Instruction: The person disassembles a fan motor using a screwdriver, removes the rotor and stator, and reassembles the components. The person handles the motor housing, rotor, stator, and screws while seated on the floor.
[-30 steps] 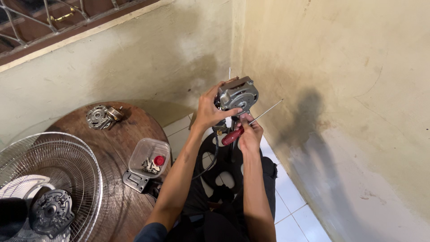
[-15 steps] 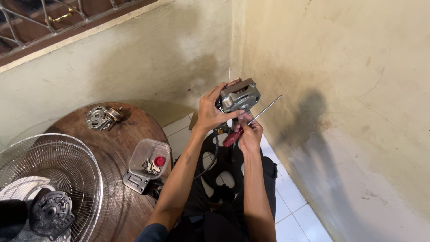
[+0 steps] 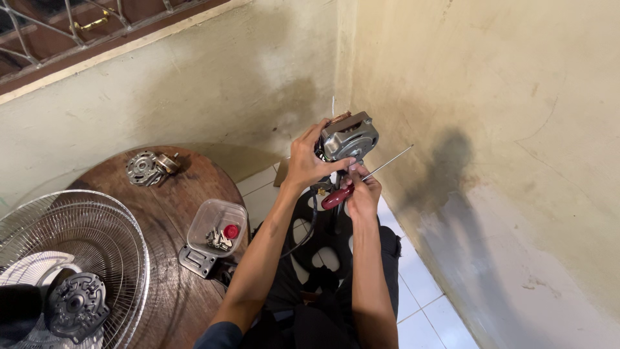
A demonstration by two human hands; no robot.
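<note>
Nearest me, at about seven o'clock, a wire fan guard (image 3: 71, 258) lies over the edge of the round wooden tabletop (image 3: 174, 187), and a dark grey round motor cover (image 3: 76, 309) rests on it. A little further in, around nine o'clock from the person's forearms, a clear plastic tub (image 3: 216, 226) stands on the tabletop with small metal bits and a red cap (image 3: 230, 231) inside; a flat grey metal bracket (image 3: 197, 261) lies touching its near corner. Both forearms rise from the bottom of the scene toward twelve o'clock, over dark clothing and a black fan base on the white floor tiles (image 3: 423, 310).

The right hand (image 3: 363, 194) is closed round the red handle of a screwdriver (image 3: 352, 187), the thin steel shaft slanting up toward two o'clock, clear of the wall. Just above it, touching, the left hand (image 3: 309, 161) is curled tight on a grey fan motor (image 3: 349, 137), fingers wrapped over its left side and thumb underneath. The motor is held in the air in front of the room corner, well apart from the tabletop, its copper windings showing at the top.

Furthest off, at ten o'clock on the far rim of the tabletop, a second metal motor part (image 3: 147, 167) sits near the stained wall
</note>
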